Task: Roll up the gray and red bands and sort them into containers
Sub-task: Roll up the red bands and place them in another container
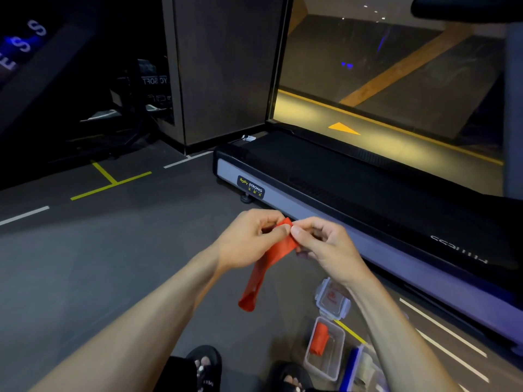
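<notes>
Both hands met at the centre of the view, the left hand [249, 239] and the right hand [322, 244] each pinching the top end of a red band [271, 258] between thumb and curled fingers, while its loose tail hung down toward 6 o'clock above the dark floor [99, 250]. Toward 5 o'clock a clear container [325, 349] on the floor held a rolled red band [319, 338], a clear lid [332, 299] lay just beyond it, and a blue-edged container [353, 366] sat beside it, with the treadmill [353, 193] running from 12 to 4 o'clock.

A big black treadmill [353, 179] sits on the gray floor [85, 250]. The floor has yellow lines [110, 182] and white lines [24, 215]. Two black sandals [208, 366] show at the bottom.
</notes>
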Available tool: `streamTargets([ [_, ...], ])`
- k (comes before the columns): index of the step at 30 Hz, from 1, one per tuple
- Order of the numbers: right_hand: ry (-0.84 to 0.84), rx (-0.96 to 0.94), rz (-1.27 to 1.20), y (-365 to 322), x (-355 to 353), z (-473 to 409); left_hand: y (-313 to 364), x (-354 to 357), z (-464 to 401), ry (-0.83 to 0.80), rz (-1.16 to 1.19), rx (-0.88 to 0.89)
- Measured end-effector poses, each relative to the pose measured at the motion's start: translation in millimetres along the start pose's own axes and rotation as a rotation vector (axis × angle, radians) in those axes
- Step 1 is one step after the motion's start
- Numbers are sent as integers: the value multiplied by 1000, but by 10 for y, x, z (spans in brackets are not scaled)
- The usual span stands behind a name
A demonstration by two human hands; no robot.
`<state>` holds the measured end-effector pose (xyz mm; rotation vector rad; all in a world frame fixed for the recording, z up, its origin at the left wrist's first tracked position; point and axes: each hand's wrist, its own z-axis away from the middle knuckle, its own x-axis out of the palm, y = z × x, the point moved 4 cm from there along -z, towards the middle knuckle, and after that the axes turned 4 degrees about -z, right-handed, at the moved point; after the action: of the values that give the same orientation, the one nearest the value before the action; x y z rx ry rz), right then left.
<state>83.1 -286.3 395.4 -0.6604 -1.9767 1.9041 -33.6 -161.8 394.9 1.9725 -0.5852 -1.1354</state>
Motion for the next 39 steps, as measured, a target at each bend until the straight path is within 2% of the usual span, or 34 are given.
streamTargets([
  [4, 27, -60, 77, -21, -21, 6, -42, 29, 11, 0, -119, -16],
  [9, 138, -103, 165, -25, -23, -17, -71, 60, -15, -97, 169, -105],
  [11, 157, -117, 197, -17, -30, -20, -98, 70, -4, -134, 202, -134],
  [24, 219, -139, 357, -53, -28, 2, -113, 72, -2, -68, 81, -95],
  [31, 180, -157, 284, -72, -30, 6, -80, 82, 8, -86, 84, -80],
  [34, 152, -112, 150, -45, -35, -3, -61, 85, 9, -82, 101, -73],
  [39, 76, 81, -198, 64, -20, 11, -25, 100, 26, -112, 118, -76],
])
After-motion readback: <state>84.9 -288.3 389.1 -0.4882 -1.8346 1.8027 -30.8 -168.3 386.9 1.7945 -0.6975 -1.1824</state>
